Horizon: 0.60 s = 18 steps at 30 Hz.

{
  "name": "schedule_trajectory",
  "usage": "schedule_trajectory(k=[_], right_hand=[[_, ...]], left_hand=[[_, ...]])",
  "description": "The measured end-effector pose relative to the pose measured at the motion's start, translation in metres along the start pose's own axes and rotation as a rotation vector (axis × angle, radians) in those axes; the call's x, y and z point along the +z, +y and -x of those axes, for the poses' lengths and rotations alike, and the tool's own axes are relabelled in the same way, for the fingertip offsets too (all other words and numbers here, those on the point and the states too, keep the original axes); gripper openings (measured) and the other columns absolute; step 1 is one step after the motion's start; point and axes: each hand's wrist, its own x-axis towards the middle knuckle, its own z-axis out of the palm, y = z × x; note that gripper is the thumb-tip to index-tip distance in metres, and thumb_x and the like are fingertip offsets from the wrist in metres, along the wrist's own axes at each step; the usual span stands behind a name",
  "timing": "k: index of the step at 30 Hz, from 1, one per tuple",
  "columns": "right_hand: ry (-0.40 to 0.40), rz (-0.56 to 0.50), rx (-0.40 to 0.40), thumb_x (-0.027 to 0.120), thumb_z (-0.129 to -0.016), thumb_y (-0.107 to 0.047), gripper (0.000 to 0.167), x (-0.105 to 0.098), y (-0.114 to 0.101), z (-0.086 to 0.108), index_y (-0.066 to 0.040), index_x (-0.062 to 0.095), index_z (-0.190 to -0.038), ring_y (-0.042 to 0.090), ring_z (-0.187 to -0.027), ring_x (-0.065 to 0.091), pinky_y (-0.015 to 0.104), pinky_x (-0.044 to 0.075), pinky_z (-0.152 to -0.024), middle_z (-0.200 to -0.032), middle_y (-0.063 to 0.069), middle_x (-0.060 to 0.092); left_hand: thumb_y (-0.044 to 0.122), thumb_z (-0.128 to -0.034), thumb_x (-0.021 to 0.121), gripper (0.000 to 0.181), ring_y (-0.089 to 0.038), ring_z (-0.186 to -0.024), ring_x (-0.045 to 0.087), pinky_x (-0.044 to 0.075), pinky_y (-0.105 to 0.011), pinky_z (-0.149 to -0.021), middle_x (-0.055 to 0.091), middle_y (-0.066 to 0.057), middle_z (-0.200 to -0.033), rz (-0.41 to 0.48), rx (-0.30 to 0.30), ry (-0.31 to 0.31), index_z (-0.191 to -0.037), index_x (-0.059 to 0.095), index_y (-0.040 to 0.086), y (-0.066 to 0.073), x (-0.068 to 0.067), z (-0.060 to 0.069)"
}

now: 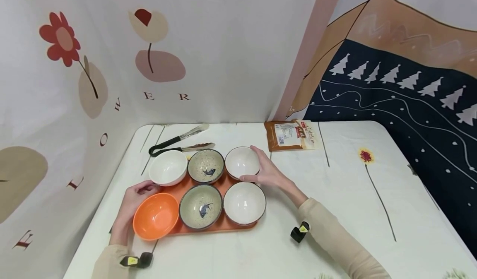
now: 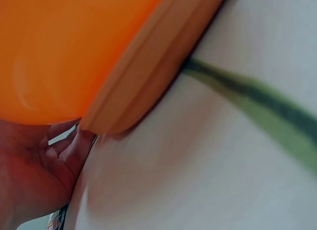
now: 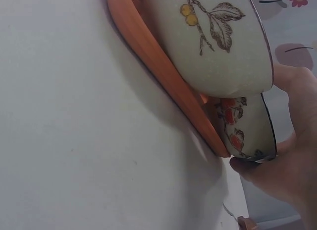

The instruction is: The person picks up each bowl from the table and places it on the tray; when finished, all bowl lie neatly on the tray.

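An orange tray (image 1: 231, 227) carries several bowls in two rows. My right hand (image 1: 266, 169) grips the back-right white bowl (image 1: 242, 162), thumb at its near side and fingers along its far side. In the right wrist view, red flowers decorate this small bowl (image 3: 237, 123). My left hand (image 1: 135, 198) holds the tray's left edge, between the white bowl (image 1: 168, 167) and the orange bowl (image 1: 155, 216); its fingertips are partly hidden. Two greenish bowls with blue fish, one behind (image 1: 206, 166) and one in front (image 1: 201, 207), fill the middle. A dark-rimmed white bowl (image 1: 244, 203) stands front right.
Black-handled tongs (image 1: 179, 140) lie behind the tray at the left. A brown food packet (image 1: 290, 135) lies near the table's back edge. The white table cover (image 1: 298, 246) has printed flowers, and printed curtains (image 1: 231, 55) hang behind.
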Motion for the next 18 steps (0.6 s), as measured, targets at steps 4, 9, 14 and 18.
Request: schedule_trajectory(k=[4, 9, 14, 18], right_hand=[[-0.003, 0.005, -0.010, 0.084, -0.078, -0.039, 0.113, -0.002, 0.000, 0.000, -0.004, 0.016, -0.161, 0.041, -0.148, 0.033, 0.061, 0.032, -0.117, -0.164, 0.023, 0.024], [-0.007, 0.015, -0.038, 0.081, -0.083, -0.039, 0.109, -0.003, 0.001, 0.002, -0.002, 0.014, -0.161, 0.039, -0.151, 0.028, 0.059, 0.027, -0.120, -0.164, 0.023, 0.023], [0.002, 0.052, -0.084, 0.078, -0.086, -0.039, 0.104, -0.012, -0.006, 0.010, -0.002, 0.016, -0.161, 0.038, -0.149, 0.033, 0.056, 0.033, -0.118, -0.162, 0.023, 0.028], [0.006, 0.110, -0.090, 0.077, -0.087, -0.042, 0.102, -0.024, -0.013, 0.023, -0.005, 0.018, -0.161, 0.038, -0.147, 0.036, 0.057, 0.036, -0.116, -0.161, 0.021, 0.030]], left_hand=[[0.033, -0.1008, 0.062, 0.049, -0.007, -0.086, 0.060, 0.053, -0.018, -0.074, 0.066, -0.004, -0.104, 0.000, 0.014, -0.005, -0.136, 0.060, -0.001, 0.001, -0.001, -0.003], [0.040, -0.1013, 0.060, 0.058, -0.005, -0.092, 0.062, 0.053, -0.016, -0.078, 0.067, -0.014, -0.118, -0.050, 0.001, -0.055, -0.143, 0.053, 0.001, 0.001, -0.007, -0.001], [0.036, -0.1077, 0.047, 0.066, -0.017, -0.105, 0.069, 0.058, -0.027, -0.087, 0.062, -0.027, -0.134, -0.085, 0.020, -0.145, -0.156, 0.026, -0.004, 0.007, -0.021, 0.008], [0.029, -0.1105, 0.037, 0.067, -0.040, -0.120, 0.063, 0.056, -0.045, -0.096, 0.054, -0.035, -0.138, -0.128, 0.053, -0.144, -0.158, 0.008, -0.009, 0.021, -0.034, 0.022]])
